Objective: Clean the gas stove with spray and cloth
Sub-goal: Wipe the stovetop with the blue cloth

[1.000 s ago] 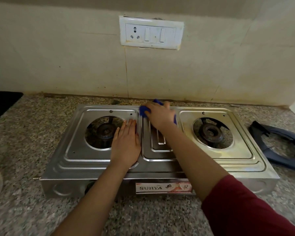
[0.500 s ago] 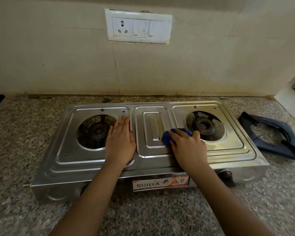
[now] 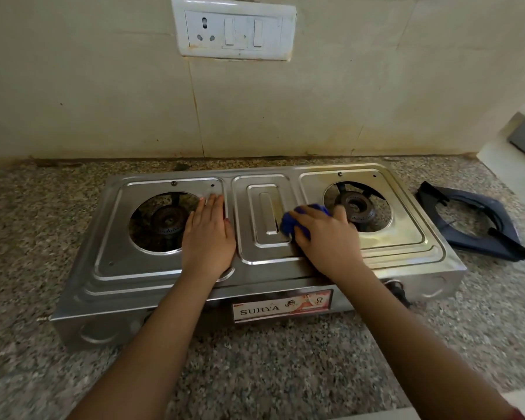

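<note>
On the middle panel of the stove (image 3: 152,277), the right hand (image 3: 325,237) grips a bunched blue cloth (image 3: 288,223) against the steel. The left hand (image 3: 208,237) lies flat, fingers straight, on the stove's left side. A wide stroke could snag the cloth on the stove's right burner (image 3: 356,207).

Two arms were in view from the lower edge. Left hand (image 3: 208,241) and left forearm (image 3: 152,338): bare along all the length seen. Right hand (image 3: 325,237) and right forearm (image 3: 406,328): bare likewise, up to a small strip of dark red sleeve (image 3: 519,416) at the bottom right corner. Sleeve fabric was plain; its cut was too cropped to tell.
</note>
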